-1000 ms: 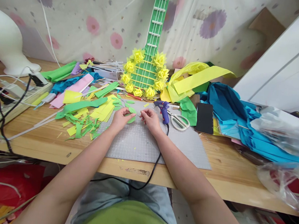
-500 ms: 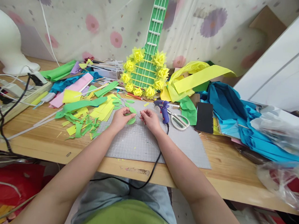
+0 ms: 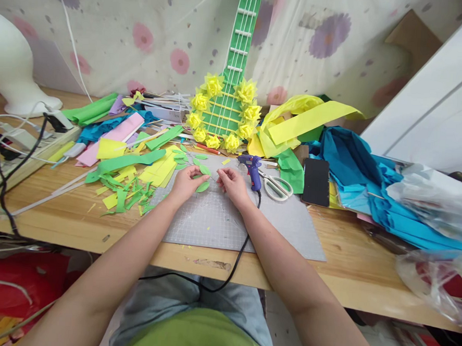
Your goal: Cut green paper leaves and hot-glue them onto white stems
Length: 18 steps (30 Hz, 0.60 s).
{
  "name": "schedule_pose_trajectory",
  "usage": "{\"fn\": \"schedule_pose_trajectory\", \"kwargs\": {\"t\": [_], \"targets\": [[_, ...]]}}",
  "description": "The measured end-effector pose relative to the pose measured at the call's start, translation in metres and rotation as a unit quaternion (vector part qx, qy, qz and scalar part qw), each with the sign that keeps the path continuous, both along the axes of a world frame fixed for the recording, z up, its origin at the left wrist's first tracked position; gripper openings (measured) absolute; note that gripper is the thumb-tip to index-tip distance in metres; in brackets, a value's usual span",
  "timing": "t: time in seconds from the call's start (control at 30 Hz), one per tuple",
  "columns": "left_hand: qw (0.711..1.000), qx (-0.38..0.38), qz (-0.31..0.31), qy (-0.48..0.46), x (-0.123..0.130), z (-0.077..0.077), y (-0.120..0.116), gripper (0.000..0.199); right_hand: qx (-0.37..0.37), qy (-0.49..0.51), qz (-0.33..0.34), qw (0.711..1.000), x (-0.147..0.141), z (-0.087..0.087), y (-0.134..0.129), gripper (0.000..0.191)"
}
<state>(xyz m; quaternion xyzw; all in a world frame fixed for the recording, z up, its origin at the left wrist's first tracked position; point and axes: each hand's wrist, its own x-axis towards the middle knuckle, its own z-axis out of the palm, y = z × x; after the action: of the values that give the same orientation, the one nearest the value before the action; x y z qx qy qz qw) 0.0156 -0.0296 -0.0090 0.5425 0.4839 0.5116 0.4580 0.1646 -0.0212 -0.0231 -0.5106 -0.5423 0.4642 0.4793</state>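
Observation:
My left hand (image 3: pixel 188 183) pinches green paper leaves (image 3: pixel 203 186) over the grey cutting mat (image 3: pixel 207 229). Just to its right, my right hand (image 3: pixel 231 184) has its thumb and fingertips pressed together near the leaves; what lies between them is too small to make out. More green leaves (image 3: pixel 181 159) rest on the mat's back left corner, behind my left hand. A purple glue gun (image 3: pixel 253 173) lies right of my right hand, beside white-handled scissors (image 3: pixel 277 188).
A green paper guitar (image 3: pixel 222 112) ringed with yellow flowers leans at the back. Paper scraps (image 3: pixel 130 190) lie left, a black phone (image 3: pixel 316 182) and blue paper (image 3: pixel 349 154) right. The glue gun's black cable (image 3: pixel 242 252) crosses the mat and hangs over the table edge.
My right hand has shifted very slightly. The leaves and my left hand look almost the same as before.

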Motion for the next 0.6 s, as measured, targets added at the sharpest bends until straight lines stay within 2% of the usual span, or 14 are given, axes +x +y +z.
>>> {"fn": "schedule_pose_trajectory", "kwargs": {"t": [0.2,0.47,0.6], "targets": [[1.0,0.002,0.005,-0.015,-0.0004,0.0017,-0.0004,0.027,-0.006,0.003,-0.017,1.0,0.0005,0.002,-0.0014,0.034],[1.0,-0.002,0.022,-0.009,-0.0037,0.0004,0.0007,0.029,-0.002,-0.021,-0.105,0.994,0.007,-0.0012,-0.0013,0.03],[0.999,-0.014,0.033,-0.015,-0.0056,0.0001,0.0019,0.031,0.019,-0.048,-0.107,0.993,0.0094,-0.0046,-0.0013,0.03]]}}
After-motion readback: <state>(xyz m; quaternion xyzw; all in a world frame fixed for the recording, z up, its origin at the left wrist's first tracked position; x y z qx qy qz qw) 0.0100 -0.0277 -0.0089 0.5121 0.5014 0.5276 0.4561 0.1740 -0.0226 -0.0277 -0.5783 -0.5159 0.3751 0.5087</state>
